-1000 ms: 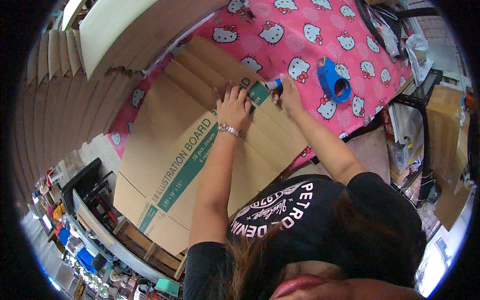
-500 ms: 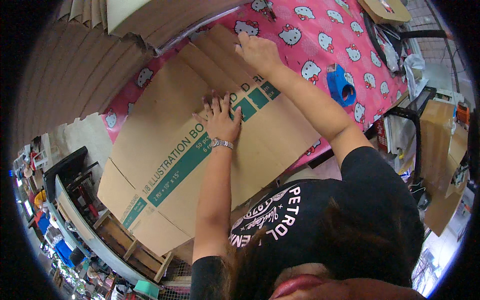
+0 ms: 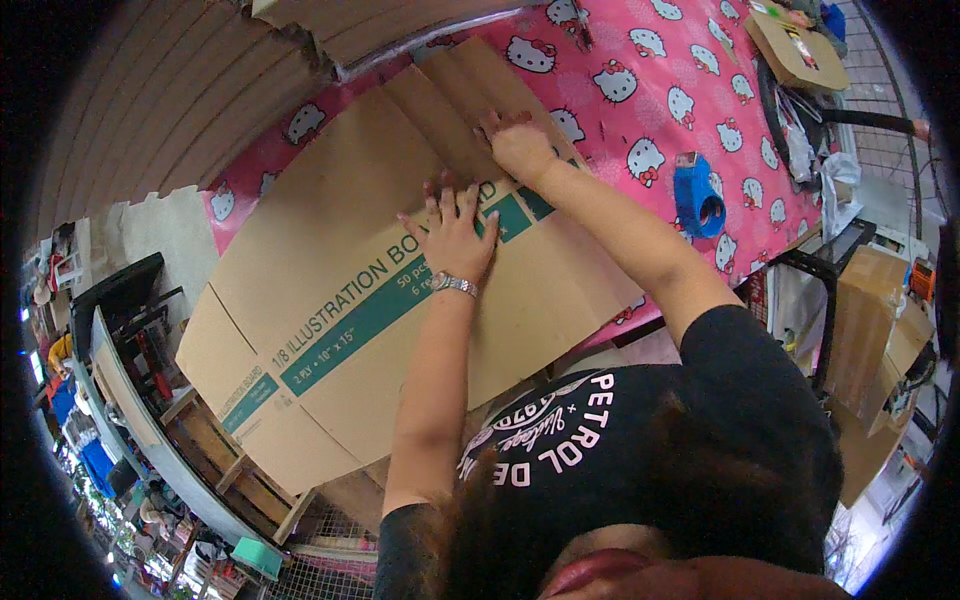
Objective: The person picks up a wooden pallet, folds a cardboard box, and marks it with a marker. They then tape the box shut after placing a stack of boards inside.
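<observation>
Right hand moves in from the sheet's far edge, onto the cardboard

In the head view, the right hand [image 3: 525, 148] has come away from the far edge of the cardboard sheet [image 3: 340, 200], where it was half a second ago, and is now over the creased part, nearer the left hand [image 3: 455, 228]. The left hand has stayed on the printed face, so both hands now bear on the same sheet, which suggests it is being steadied while the creases are worked.

The left hand lies palm down, fingers spread, clasping nothing. The right hand is partly curled, fingers against the cardboard; whether it holds anything cannot be told. The hands are near each other but apart.

The sheet lies on a pink patterned cloth [image 3: 685, 65], its near left part reaching past it. A blue tape dispenser [image 3: 692, 200] rests on the cloth, untouched.
</observation>
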Demonstrator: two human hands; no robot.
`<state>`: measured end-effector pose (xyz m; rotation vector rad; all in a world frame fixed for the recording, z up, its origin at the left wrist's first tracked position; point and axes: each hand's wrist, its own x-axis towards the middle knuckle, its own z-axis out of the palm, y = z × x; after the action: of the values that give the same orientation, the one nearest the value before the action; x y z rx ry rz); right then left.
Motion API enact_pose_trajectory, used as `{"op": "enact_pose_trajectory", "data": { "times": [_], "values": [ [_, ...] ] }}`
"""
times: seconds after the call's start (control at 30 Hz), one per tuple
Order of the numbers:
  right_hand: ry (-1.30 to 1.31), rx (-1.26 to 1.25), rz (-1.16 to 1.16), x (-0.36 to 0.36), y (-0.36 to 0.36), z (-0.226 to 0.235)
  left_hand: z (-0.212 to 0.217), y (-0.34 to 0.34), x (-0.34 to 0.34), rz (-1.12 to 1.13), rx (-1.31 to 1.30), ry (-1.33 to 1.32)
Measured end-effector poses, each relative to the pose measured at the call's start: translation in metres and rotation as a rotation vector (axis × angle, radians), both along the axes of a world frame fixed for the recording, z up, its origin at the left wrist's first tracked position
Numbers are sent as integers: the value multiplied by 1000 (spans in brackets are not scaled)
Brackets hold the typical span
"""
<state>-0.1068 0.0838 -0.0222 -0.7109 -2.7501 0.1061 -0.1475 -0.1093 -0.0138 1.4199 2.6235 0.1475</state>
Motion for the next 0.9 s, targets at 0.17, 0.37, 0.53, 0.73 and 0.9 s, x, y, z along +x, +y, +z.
{"op": "enact_pose_trajectory", "data": {
  "times": [0.17, 0.37, 0.53, 0.73, 0.9],
  "values": [
    [-185, -115, 155, -17, 2, 18, -1, -5, 1, 79, 83, -41],
    [-161, -187, 109, -26, -28, 10, 7, -7, 2, 127, 282, -113],
    [33, -216, 219, -57, -68, 60, -31, -26, -7, 176, 722, -199],
    [-215, -486, 293, -69, -68, 27, -34, -19, -8, 206, 663, -99],
    [30, -612, -148, 3, 56, 36, -42, -17, -8, 231, 442, -55]
  ]
}}
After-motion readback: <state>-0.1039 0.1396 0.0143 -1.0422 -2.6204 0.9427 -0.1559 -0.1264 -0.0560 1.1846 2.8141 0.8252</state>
